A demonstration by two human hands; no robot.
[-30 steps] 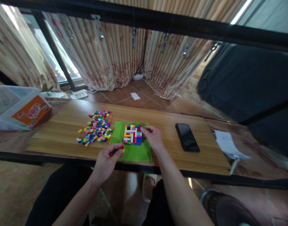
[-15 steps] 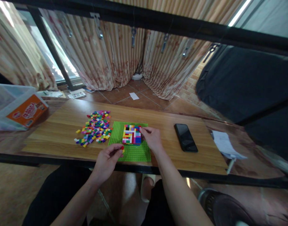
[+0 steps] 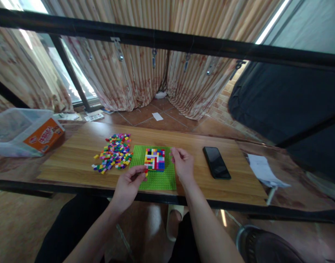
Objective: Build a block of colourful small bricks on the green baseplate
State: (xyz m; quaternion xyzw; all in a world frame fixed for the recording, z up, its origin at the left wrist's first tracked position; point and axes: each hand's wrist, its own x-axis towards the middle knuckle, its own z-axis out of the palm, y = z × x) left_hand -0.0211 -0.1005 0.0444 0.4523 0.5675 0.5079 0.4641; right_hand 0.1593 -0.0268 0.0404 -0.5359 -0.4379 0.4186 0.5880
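Observation:
A block of many-coloured toy bricks (image 3: 156,159) stands on a green studded baseplate (image 3: 159,181). Between the thumb and fingers of my left hand (image 3: 128,184) are small toy bricks, a red one (image 3: 146,171) and a yellow one (image 3: 146,175), just off the block's near left corner. My right hand (image 3: 184,164) is over the baseplate's right edge, a little apart from the block. Its fingers are closed together, and whatever may be between the fingertips is too small to make out. Left of the baseplate lies a pile of loose toy bricks (image 3: 116,151).
On the wooden board (image 3: 195,190) a black phone (image 3: 216,162) lies to the right. Beyond it are some white papers (image 3: 262,170). A clear plastic bin (image 3: 12,126) with an orange label stands at far left. A dark bar (image 3: 162,42) crosses above the board.
My right hand has come off the block's right corner and moved a little to the right. My left hand still holds its bricks, now nearer the block. The view has tilted upward slightly.

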